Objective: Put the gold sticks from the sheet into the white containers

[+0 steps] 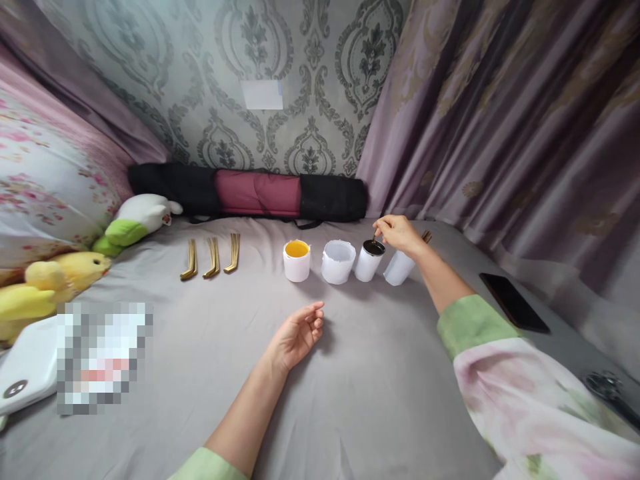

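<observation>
My right hand [399,233] is closed in a pinch on a thin gold-coloured stick [374,237]. The stick's lower part dips toward the mouth of a white cup with a dark inside [369,268]. Behind my right wrist stands another white container [399,268], partly hidden, with gold-coloured ends [427,237] showing past the wrist. My left hand [299,335] rests palm up on the grey sheet, fingers loosely curled and holding nothing. Beyond it stand a translucent white cup [339,265] and a white cup with a yellow inside [297,267].
Three bundles of thin gold-coloured sticks with bent ends [213,259] lie to the left. A black phone [514,302] lies at right. Plush toys [75,270], a white device [33,363] and a blurred item [103,360] are left. A black-and-maroon roll [257,193] lies against the wall.
</observation>
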A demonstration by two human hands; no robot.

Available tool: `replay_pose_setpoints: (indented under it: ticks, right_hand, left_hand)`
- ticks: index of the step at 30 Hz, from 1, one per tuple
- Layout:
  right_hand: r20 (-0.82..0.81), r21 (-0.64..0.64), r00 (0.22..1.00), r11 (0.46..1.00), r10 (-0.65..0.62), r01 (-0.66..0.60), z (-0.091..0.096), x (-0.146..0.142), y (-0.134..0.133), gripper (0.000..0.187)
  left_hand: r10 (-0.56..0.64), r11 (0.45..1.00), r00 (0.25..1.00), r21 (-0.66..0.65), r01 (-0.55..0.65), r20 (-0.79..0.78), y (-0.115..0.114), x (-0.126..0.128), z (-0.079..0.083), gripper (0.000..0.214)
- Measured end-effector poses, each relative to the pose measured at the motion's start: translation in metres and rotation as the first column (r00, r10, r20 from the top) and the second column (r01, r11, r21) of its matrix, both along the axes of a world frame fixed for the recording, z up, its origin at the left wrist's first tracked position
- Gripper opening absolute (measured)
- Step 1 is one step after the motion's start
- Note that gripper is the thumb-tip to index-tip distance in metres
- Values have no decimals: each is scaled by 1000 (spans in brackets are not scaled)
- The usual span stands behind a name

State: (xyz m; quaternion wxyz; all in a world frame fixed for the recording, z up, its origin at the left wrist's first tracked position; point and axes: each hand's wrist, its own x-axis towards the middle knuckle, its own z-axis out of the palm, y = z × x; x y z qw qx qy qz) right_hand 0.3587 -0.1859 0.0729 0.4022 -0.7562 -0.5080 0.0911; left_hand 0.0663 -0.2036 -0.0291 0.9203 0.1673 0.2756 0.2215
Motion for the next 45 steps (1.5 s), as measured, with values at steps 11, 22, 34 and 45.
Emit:
replay_pose_setpoints:
  ticks: [11, 22, 34, 45]
  right_hand:
    - [23, -95, 998, 994, -59, 61, 1, -3, 1, 22]
    - [33, -72, 997, 994, -74, 76, 0, -1, 4, 22]
    - [38, -2, 995, 995, -97, 97, 8, -1, -1, 22]
    - [-106, 258, 984, 952, -141, 164, 21, -21, -18, 25]
  left_hand:
    - [-1, 1000, 1000, -4, 1, -7, 1, 0, 0, 15]
    - [6, 1000, 1000, -10, -6, -9, 1, 1, -1, 16]
    - [6, 1000, 1000, -5, -6, -2, 1, 0, -1, 15]
    - [2, 1000, 1000, 7, -2, 18, 1, 0, -3, 16]
